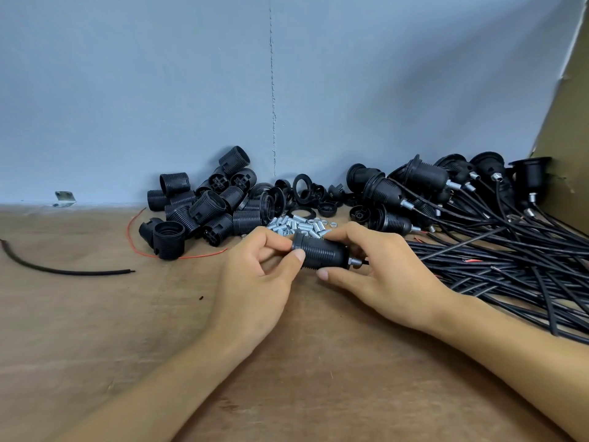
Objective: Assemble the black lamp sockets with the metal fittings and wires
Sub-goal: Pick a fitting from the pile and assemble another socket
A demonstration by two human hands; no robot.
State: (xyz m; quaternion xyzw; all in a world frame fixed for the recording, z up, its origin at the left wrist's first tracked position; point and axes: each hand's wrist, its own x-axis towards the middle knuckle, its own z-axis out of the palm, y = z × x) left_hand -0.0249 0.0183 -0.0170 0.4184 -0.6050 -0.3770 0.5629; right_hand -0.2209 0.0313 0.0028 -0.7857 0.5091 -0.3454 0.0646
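socket [322, 252] level, pinched between left hand [255, 275] and right hand [385, 275]

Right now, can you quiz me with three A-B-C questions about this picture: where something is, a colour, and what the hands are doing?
1. Where are the small metal fittings?
A. Just behind the held socket
B. Far to the left
C. Inside a box

2. What colour is the thin loose wire by the empty socket shells?
A. Green
B. Red
C. White

3. Who holds the socket?
A. Nobody
B. One hand only
C. Both hands

Answers:
1 A, the silvery heap lies just beyond the fingers.
2 B, it curls red round the front shell.
3 C, the left hand grips one end and the right hand the other.
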